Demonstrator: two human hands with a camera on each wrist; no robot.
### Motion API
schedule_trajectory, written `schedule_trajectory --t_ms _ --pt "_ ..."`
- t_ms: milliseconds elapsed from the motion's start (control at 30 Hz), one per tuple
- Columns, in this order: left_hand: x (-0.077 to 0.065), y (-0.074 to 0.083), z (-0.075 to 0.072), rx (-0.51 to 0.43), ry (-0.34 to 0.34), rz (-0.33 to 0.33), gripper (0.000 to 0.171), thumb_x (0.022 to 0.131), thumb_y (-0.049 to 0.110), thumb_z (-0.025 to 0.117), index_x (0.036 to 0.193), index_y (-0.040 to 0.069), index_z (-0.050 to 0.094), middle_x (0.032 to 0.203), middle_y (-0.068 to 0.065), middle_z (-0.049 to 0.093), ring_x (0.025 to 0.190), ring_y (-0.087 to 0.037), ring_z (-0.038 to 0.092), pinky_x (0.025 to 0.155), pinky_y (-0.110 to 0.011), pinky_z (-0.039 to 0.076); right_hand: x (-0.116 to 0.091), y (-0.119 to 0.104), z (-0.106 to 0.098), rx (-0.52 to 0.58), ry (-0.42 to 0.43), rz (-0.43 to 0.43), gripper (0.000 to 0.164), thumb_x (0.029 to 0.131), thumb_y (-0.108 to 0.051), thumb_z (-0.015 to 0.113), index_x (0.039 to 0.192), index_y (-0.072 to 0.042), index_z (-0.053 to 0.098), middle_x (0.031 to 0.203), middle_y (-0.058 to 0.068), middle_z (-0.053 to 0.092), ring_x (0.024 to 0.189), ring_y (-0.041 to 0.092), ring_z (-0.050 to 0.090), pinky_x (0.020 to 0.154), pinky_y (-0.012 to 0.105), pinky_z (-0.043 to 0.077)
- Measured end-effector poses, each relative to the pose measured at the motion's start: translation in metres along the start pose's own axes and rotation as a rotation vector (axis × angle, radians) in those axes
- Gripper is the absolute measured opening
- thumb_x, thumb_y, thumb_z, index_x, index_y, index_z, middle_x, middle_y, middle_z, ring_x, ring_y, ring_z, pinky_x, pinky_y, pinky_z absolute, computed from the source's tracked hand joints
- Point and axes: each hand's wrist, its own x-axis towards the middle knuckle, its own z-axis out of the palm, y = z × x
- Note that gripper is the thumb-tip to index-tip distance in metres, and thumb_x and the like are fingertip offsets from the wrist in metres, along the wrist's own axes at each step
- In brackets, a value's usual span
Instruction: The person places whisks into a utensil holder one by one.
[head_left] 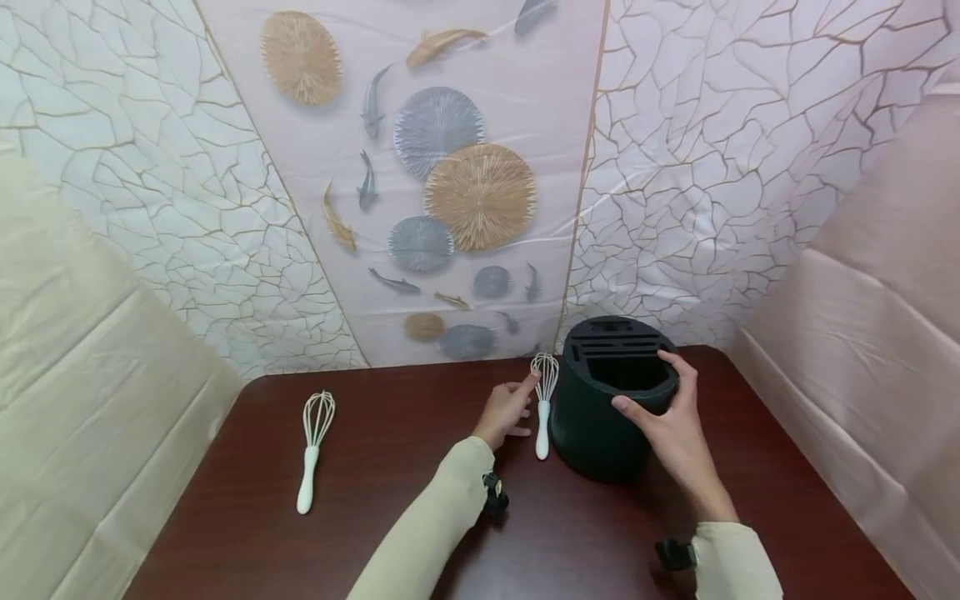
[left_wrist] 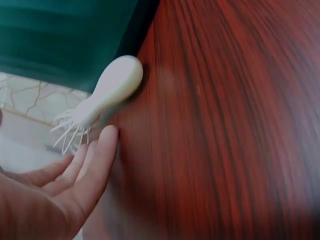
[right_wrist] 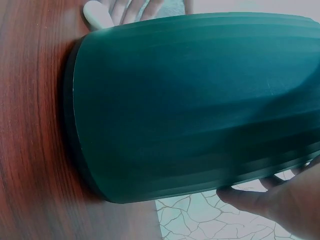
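A dark, round knife and utensil holder (head_left: 607, 425) with slots and one large opening in its slanted top stands upright at the table's right. My right hand (head_left: 678, 425) grips its upper rim, thumb at the front and fingers round the right side. Close against the holder's left lies a white whisk (head_left: 543, 429), wires pointing away. My left hand (head_left: 507, 412) reaches beside this whisk, fingers extended and thumb overlapping its wires. In the left wrist view, the fingers (left_wrist: 100, 160) are nearly straight near the wires, below the whisk's pale handle (left_wrist: 117, 82).
Another white whisk (head_left: 308, 475) lies at the left of the dark red-brown wooden table (head_left: 390, 467). A patterned backdrop (head_left: 480, 292) rises behind the back edge, and beige padded panels (head_left: 847, 392) flank both sides.
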Motion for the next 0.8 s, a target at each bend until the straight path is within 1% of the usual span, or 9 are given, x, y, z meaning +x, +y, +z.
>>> schedule_trajectory --t_ms 67,167,267,333,400,500,567,633,800 --pt "0.002 -0.001 0.005 0.027 0.037 -0.011 0.075 0.103 0.061 0.06 0.146 -0.001 0.057 0.123 -0.018 0.066 0.108 -0.03 0.069 0.074 -0.042 0.065 0.0 0.0 0.003 0.003 -0.001 -0.002 0.096 0.097 -0.027 0.079 0.166 -0.029 0.012 0.168 0.017 0.019 0.147 0.037 0.032 0.116 0.067 0.03" --pt "0.008 -0.003 0.011 0.108 0.099 -0.018 0.061 0.103 0.051 0.066 0.137 0.001 0.064 0.112 -0.012 0.07 0.093 -0.023 0.074 0.066 -0.036 0.065 0.001 0.0 0.006 0.005 0.003 -0.003 0.096 0.097 -0.027 0.08 0.166 -0.029 0.013 0.168 0.017 0.017 0.148 0.038 0.029 0.116 0.069 0.028" --pt "0.013 -0.005 0.016 0.231 0.171 0.004 0.044 0.098 0.041 0.076 0.12 0.003 0.074 0.097 -0.006 0.074 0.071 -0.02 0.076 0.057 -0.034 0.063 0.001 0.0 0.007 0.005 0.005 0.002 0.097 0.096 -0.028 0.081 0.165 -0.03 0.013 0.169 0.017 0.017 0.148 0.039 0.029 0.117 0.071 0.027" --pt "0.015 -0.007 0.02 0.329 0.217 0.025 0.033 0.095 0.038 0.081 0.106 0.006 0.079 0.085 -0.003 0.074 0.061 -0.018 0.072 0.055 -0.033 0.061 0.001 0.0 0.007 0.004 0.003 0.002 0.097 0.096 -0.028 0.081 0.165 -0.031 0.013 0.169 0.016 0.017 0.148 0.038 0.029 0.117 0.071 0.027" --pt "0.017 -0.009 0.023 0.422 0.251 0.055 0.026 0.093 0.036 0.083 0.093 0.01 0.081 0.075 -0.001 0.072 0.058 -0.016 0.068 0.055 -0.034 0.058 0.0 0.0 0.007 0.005 0.001 0.003 0.097 0.096 -0.028 0.081 0.165 -0.031 0.013 0.169 0.016 0.018 0.148 0.038 0.03 0.117 0.07 0.027" --pt "0.019 -0.011 0.027 0.504 0.271 0.082 0.024 0.092 0.035 0.084 0.083 0.013 0.08 0.07 0.003 0.069 0.059 -0.015 0.063 0.058 -0.035 0.054 0.0 0.0 0.006 0.011 -0.001 0.002 0.097 0.097 -0.027 0.08 0.165 -0.03 0.013 0.168 0.016 0.019 0.147 0.036 0.032 0.117 0.068 0.029" --pt "0.019 -0.011 0.027 0.498 0.264 0.085 0.023 0.093 0.033 0.084 0.084 0.013 0.079 0.07 0.003 0.068 0.058 -0.015 0.063 0.058 -0.034 0.055 0.0 0.0 0.005 0.012 0.0 0.001 0.096 0.097 -0.026 0.08 0.165 -0.03 0.013 0.168 0.016 0.019 0.146 0.036 0.032 0.117 0.068 0.029" --pt "0.016 -0.011 0.024 0.461 0.252 0.08 0.022 0.093 0.031 0.083 0.087 0.011 0.079 0.07 0.001 0.069 0.055 -0.015 0.064 0.055 -0.033 0.056 0.0 0.001 0.004 0.015 0.001 0.0 0.096 0.097 -0.026 0.08 0.165 -0.03 0.013 0.168 0.016 0.02 0.146 0.036 0.032 0.117 0.068 0.03" --pt "0.007 -0.012 0.007 0.297 0.23 0.021 0.02 0.095 0.026 0.081 0.099 0.006 0.079 0.079 -0.004 0.071 0.059 -0.017 0.069 0.053 -0.032 0.06 0.0 0.002 0.0 0.011 0.011 -0.001 0.096 0.097 -0.025 0.08 0.165 -0.03 0.013 0.168 0.016 0.019 0.146 0.036 0.031 0.117 0.068 0.029"
